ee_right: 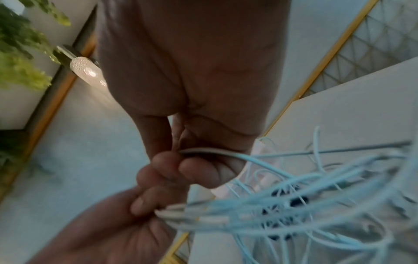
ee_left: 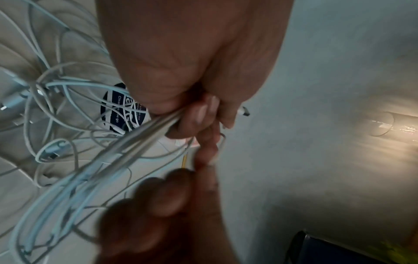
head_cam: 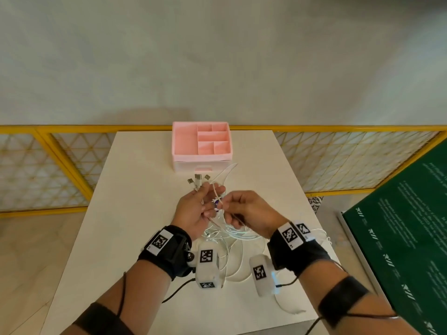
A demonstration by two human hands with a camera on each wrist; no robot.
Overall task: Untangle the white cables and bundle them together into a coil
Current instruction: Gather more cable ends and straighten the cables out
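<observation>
Table: white cables tangled, looping.

your bare forearms wear black wrist straps with white tag-marked camera pods, thin black cables, and dark upper bands.

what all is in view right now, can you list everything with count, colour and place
thin white charging cables: several, exact count unclear, white; tangled loops hang between both hands above the table, plug ends fan out past the left fingers
pink plastic compartment organiser with a drawer: one, pink; far middle of the table
white square table: one, white; under the hands
yellow-framed lattice fence: yellow frame, pale panels; behind the table
dark green printed board: one, green; right of the table
black wrist straps with white tagged camera units: one per wrist
left hand: grips a bunch of cable strands
right hand: pinches one strand
</observation>
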